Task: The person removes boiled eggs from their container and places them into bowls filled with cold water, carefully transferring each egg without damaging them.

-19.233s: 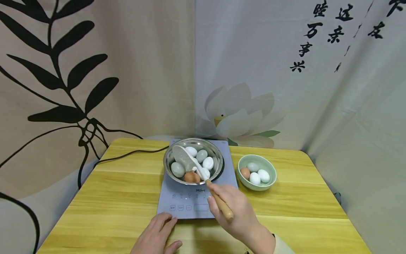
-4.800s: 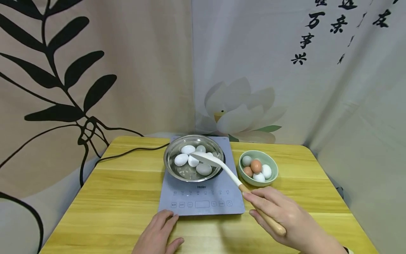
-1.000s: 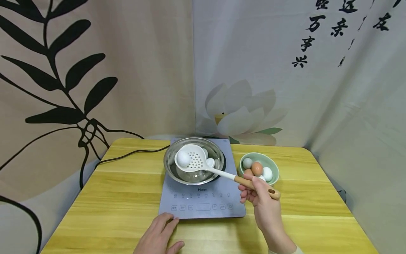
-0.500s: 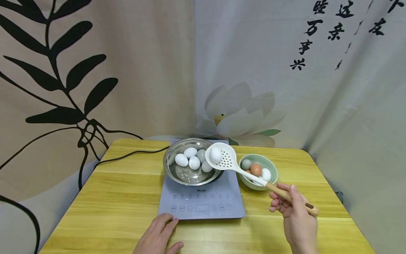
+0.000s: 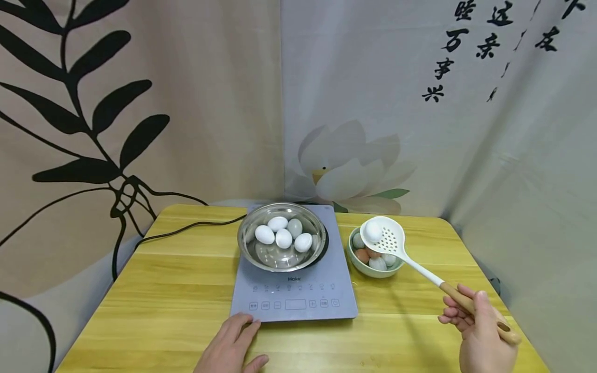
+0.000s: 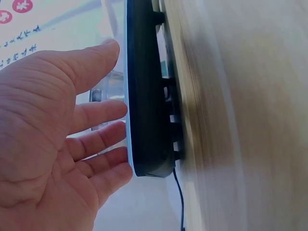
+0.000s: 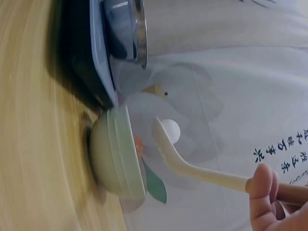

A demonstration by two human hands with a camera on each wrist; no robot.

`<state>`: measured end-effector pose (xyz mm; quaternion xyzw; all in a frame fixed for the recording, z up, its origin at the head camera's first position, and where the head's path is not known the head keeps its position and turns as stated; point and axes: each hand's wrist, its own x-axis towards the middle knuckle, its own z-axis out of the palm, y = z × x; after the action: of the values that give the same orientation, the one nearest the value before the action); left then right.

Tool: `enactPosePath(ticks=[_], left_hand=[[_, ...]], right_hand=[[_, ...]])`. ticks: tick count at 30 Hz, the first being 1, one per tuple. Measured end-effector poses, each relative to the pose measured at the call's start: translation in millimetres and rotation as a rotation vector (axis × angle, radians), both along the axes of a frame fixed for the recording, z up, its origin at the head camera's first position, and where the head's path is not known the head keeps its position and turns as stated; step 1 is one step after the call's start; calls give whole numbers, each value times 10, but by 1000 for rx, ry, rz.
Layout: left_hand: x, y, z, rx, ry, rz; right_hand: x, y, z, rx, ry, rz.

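Holding skimmer [image 5: 422,269], right grip [image 5: 486,329]; touching cooktop [image 5: 294,293], loose left grip [image 5: 230,344].

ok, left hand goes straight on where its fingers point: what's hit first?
The induction cooktop, at its near left corner. The left hand has its fingertips at that edge, touching or nearly so. Beyond, possibly the metal bowl; depth is unclear.

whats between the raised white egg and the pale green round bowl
The white perforated spoon, then bare air; the right wrist view shows the white egg clear of the pale green round bowl.
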<state>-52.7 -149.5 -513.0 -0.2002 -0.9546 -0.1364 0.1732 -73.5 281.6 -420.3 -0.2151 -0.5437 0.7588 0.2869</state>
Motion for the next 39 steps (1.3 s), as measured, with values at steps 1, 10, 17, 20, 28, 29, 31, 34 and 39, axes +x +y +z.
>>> enactPosePath(ticks=[1,10,17,20,28,29,31,34,39], left_hand=[[-1,0,8,2,-16,1],[-5,4,47,1,-62,10],[-2,2,34,4,-12,11],[-1,3,27,6,-2,13],[0,2,-1,1,45,11],[1,3,0,2,38,11],[4,4,5,6,18,11],[8,7,15,11,-13,12],[13,10,25,11,-35,14]], right_hand=[[-3,8,-3,3,-3,-33],[-3,65,-93,71,22,-145],[-15,13,-123,157,63,-176],[-16,-30,-129,207,67,-193],[19,-189,-109,446,33,-170],[27,-211,-106,510,28,-165],[45,-244,-106,666,22,-164],[71,-259,-123,887,48,-185],[79,-227,-155,1027,118,-213]])
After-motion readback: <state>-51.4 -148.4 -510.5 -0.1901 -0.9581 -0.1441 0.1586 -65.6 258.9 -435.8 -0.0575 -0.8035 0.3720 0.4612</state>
